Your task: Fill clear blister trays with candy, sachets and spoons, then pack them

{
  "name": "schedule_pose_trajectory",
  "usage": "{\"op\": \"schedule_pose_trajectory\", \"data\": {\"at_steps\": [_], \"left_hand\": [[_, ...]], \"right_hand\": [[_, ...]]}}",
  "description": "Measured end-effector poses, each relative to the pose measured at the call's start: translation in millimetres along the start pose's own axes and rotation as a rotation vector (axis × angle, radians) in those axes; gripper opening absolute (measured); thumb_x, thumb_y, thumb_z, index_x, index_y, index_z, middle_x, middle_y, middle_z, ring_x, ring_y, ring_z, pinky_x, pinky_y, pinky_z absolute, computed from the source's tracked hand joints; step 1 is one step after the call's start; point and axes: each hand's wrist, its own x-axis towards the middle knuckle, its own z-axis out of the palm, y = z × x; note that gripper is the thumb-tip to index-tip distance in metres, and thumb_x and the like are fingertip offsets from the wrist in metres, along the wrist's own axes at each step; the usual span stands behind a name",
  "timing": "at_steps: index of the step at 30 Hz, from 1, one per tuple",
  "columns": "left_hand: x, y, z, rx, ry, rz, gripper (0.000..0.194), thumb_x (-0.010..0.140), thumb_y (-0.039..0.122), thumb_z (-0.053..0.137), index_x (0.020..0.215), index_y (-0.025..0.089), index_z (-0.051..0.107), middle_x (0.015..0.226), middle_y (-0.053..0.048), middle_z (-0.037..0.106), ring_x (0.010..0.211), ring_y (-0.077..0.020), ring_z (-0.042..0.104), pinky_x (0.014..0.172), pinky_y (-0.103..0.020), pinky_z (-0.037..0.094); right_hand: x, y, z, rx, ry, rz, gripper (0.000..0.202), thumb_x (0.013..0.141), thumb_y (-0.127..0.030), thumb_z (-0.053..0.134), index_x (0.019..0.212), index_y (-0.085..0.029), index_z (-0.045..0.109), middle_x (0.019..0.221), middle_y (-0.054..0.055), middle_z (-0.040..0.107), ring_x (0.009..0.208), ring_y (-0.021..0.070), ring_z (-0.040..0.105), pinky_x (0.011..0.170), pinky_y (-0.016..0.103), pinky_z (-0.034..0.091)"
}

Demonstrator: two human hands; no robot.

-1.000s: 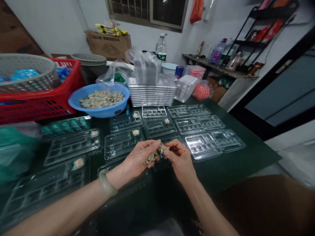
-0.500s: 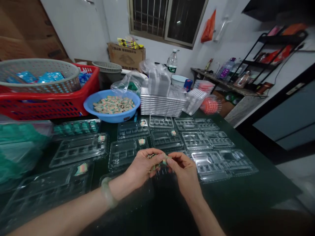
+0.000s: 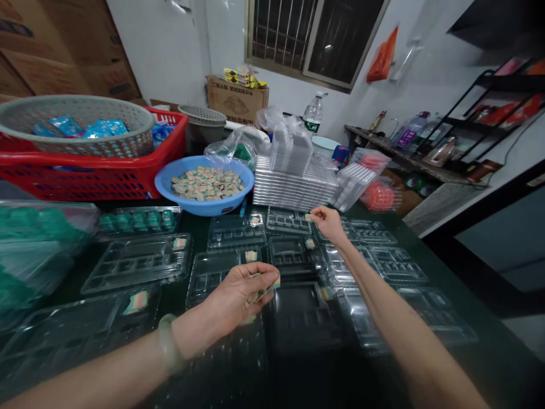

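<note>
My left hand (image 3: 244, 292), with a pale bangle (image 3: 171, 343) on its wrist, is closed around several small striped pieces (image 3: 276, 281) in pink, cream and green. My right hand (image 3: 328, 224) reaches forward and pinches one striped piece (image 3: 309, 217) over the right end of a clear plastic tray (image 3: 287, 221) in the back row. Around the hands, clear compartmented trays (image 3: 138, 262) lie in rows, and several have one striped piece (image 3: 179, 243) in a far right corner. What exactly the pieces are I cannot tell.
A blue basin (image 3: 204, 207) full of striped pieces stands behind the trays, beside a stack of clear trays (image 3: 293, 184). At left are a red basket (image 3: 85, 179), a grey colander (image 3: 76, 142) with blue packets, and green-filled plastic packs (image 3: 42, 227). A water bottle (image 3: 314, 116) stands behind.
My right hand has left my left hand and moved forward and right to the back row with one striped piece. The view has shifted slightly left.
</note>
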Motion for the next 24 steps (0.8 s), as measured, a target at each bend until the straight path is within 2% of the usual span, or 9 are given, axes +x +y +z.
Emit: {"op": "schedule_pose_trajectory", "data": {"at_steps": [3,6,10,13,16,20,24], "left_hand": [[-3,0,-1.8,0.024,0.030,0.015,0.023,0.057,0.028,0.080,0.073,0.017,0.066,0.080,-0.001,0.063,0.071,-0.0093,0.058,0.069,-0.020,0.049],[-4,-3,-5.8,0.035,0.036,0.014,0.025,0.057,0.029,0.080,0.074,0.017,0.066,0.080,-0.002,0.063,0.069,-0.0096,0.058,0.065,-0.019,0.048],[-3,-9,-10.5,0.082,0.013,-0.022,0.025,0.062,0.034,0.077,0.077,0.019,0.063,0.078,0.001,0.060,0.065,-0.0074,0.056,0.053,-0.014,0.042],[-2,-13,-9.9,0.115,0.017,-0.048,0.026,0.063,0.036,0.076,0.077,0.019,0.061,0.074,0.001,0.059,0.062,-0.0068,0.055,0.048,-0.013,0.037],[-4,-14,-7.3,0.118,0.034,-0.065,0.026,0.063,0.035,0.076,0.076,0.019,0.060,0.074,0.001,0.059,0.063,-0.0066,0.055,0.052,-0.014,0.039],[-6,-14,-5.7,0.128,0.048,-0.068,0.026,0.063,0.034,0.076,0.076,0.018,0.061,0.074,0.001,0.059,0.063,-0.0067,0.055,0.056,-0.015,0.041],[-6,-15,-7.7,0.152,0.033,-0.073,0.025,0.064,0.036,0.075,0.076,0.019,0.061,0.076,0.001,0.060,0.064,-0.0068,0.055,0.057,-0.015,0.042]], "right_hand": [[38,13,11,-0.153,-0.071,-0.049,0.014,0.071,-0.017,0.052,0.077,-0.017,0.064,0.076,0.003,0.065,0.072,0.0162,0.056,0.066,0.026,0.040],[50,13,22,-0.295,-0.175,-0.102,0.018,0.070,-0.013,0.051,0.078,-0.020,0.065,0.083,0.003,0.065,0.079,0.0173,0.056,0.069,0.025,0.038],[49,11,31,-0.440,-0.301,-0.138,0.023,0.071,-0.012,0.052,0.086,-0.021,0.065,0.087,0.003,0.065,0.082,0.0172,0.057,0.068,0.023,0.037],[44,9,30,-0.529,-0.331,-0.147,0.026,0.075,-0.014,0.049,0.097,-0.020,0.063,0.089,0.005,0.065,0.084,0.0183,0.057,0.068,0.024,0.037],[38,4,27,-0.608,-0.322,-0.142,0.027,0.082,-0.017,0.044,0.103,-0.019,0.060,0.093,0.008,0.062,0.088,0.0191,0.056,0.071,0.026,0.037],[32,-2,25,-0.683,-0.303,-0.134,0.026,0.086,-0.023,0.041,0.102,-0.017,0.061,0.109,0.013,0.055,0.098,0.0208,0.053,0.075,0.027,0.038],[30,-6,25,-0.698,-0.383,-0.146,0.024,0.088,-0.021,0.040,0.094,-0.016,0.063,0.103,0.009,0.057,0.096,0.0182,0.055,0.076,0.027,0.040]]}}
